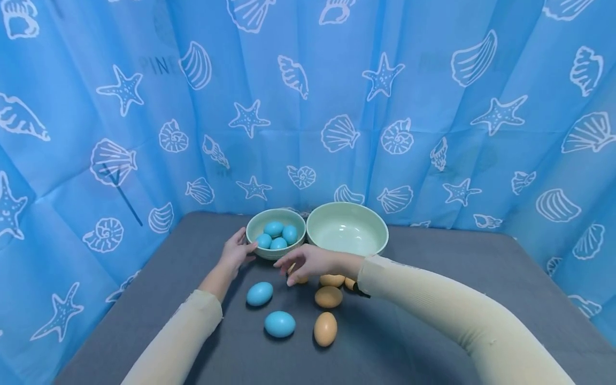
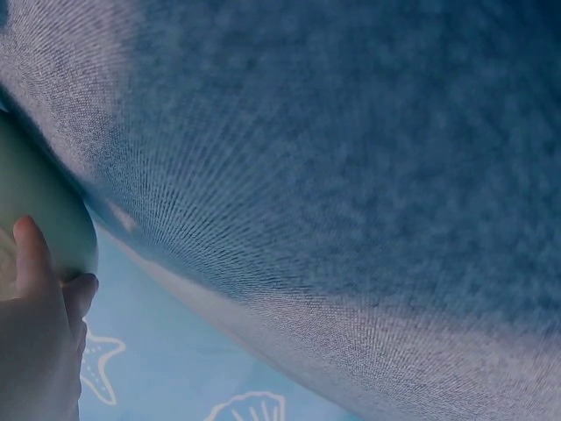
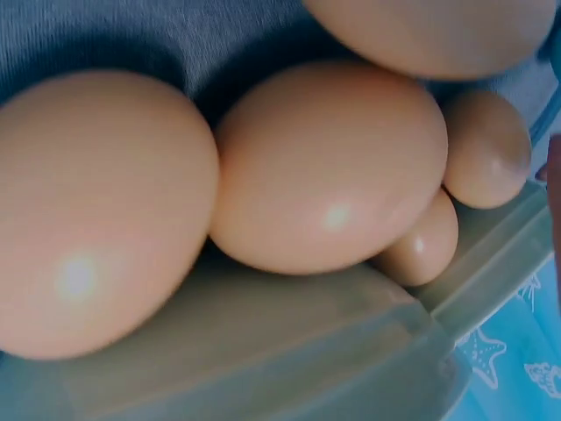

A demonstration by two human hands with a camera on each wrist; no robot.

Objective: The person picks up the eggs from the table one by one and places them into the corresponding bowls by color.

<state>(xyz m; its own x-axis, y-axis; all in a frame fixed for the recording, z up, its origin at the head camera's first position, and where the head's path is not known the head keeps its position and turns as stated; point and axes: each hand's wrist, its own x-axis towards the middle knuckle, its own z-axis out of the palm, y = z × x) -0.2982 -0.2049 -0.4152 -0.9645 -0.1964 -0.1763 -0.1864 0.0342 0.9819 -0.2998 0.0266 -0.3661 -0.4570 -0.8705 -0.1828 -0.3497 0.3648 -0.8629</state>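
My left hand holds the left side of a small pale green bowl with several blue eggs in it. In the left wrist view, the thumb lies against the bowl's wall. My right hand hovers in front of the bowls, thumb and fingers apart, with no egg seen in its grasp. Below it lies a brown egg, partly hidden by the fingers. More brown eggs sit close by; the right wrist view shows several brown eggs beside green bowl walls.
A larger pale green bowl stands right of the small one, its visible inside bare. Two blue eggs and a brown egg lie nearer on the grey tabletop. A blue shell-print curtain hangs behind.
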